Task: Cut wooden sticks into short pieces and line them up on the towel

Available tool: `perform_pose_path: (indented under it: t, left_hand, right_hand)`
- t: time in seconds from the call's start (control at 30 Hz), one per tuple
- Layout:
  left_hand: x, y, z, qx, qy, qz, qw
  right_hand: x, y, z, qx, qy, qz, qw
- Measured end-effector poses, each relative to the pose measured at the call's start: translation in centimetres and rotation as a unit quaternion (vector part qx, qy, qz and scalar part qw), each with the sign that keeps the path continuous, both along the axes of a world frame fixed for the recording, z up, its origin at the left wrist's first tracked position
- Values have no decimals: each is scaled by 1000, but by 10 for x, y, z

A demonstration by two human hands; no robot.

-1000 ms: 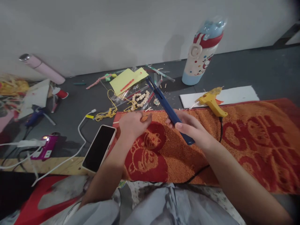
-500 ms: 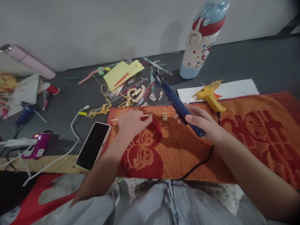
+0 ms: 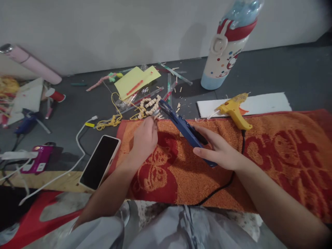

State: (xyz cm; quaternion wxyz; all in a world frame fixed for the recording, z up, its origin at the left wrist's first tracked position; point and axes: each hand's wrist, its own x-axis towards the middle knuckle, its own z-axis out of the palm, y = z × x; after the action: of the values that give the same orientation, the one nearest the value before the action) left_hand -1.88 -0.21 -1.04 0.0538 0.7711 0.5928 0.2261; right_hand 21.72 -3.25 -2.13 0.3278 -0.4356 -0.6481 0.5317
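Note:
My right hand is wrapped round a long blue hand cutter, which has a black part by my fingers. Its far end points up and left, close to my left fingertips. My left hand is pinched on a thin wooden stick; only a short pale end shows. Both hands are over the orange and red towel. Small cut stick pieces lie on the towel, partly hidden behind the cutter. Beyond my left hand rests a chain of small wooden pieces.
A yellow glue gun lies on a white board, with a tall bottle behind. Yellow paper, yellow yarn and plastic strips are at the back. A phone and a white cable lie left.
The cutter has come down and left, its far end now by my left fingers. My left hand has turned, and the stick, earlier seen lengthwise across it, is now mostly hidden.

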Motion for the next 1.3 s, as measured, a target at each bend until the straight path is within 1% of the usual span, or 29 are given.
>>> perform_pose_path:
  t: [0.1, 0.2, 0.3, 0.4, 0.67, 0.87, 1.1, 1.2, 1.3]
  left_hand:
    - [-2, 3, -8, -3, -16, 3, 1000]
    - [-2, 5, -12, -15, 2, 27, 1000]
    - [0, 4, -10, -42, 26, 45, 998]
    - [2, 2, -6, -53, 42, 49, 996]
    - [2, -1, -1, -52, 71, 45, 995]
    - [2, -4, -2, -43, 92, 52, 993]
    - [0, -4, -4, -29, 76, 42, 996]
    - [0, -4, -1, 6, 30, 34, 999]
    - [-1, -4, 0, 48, -15, 33, 998]
  right_hand:
    - [-1, -2, 1, 18, -55, 25, 998]
    - [-2, -2, 0, 43, -89, 45, 994]
    - [-3, -3, -2, 71, -103, 53, 991]
    - [-5, -3, -2, 91, -112, 56, 988]
    - [-8, -5, 0, 83, -102, 51, 990]
    - [-8, -5, -1, 84, -94, 58, 990]
    - [-8, -5, -2, 88, -90, 53, 991]
    - [-8, -3, -3, 91, -92, 33, 991]
    - [-8, -3, -4, 76, -80, 13, 994]
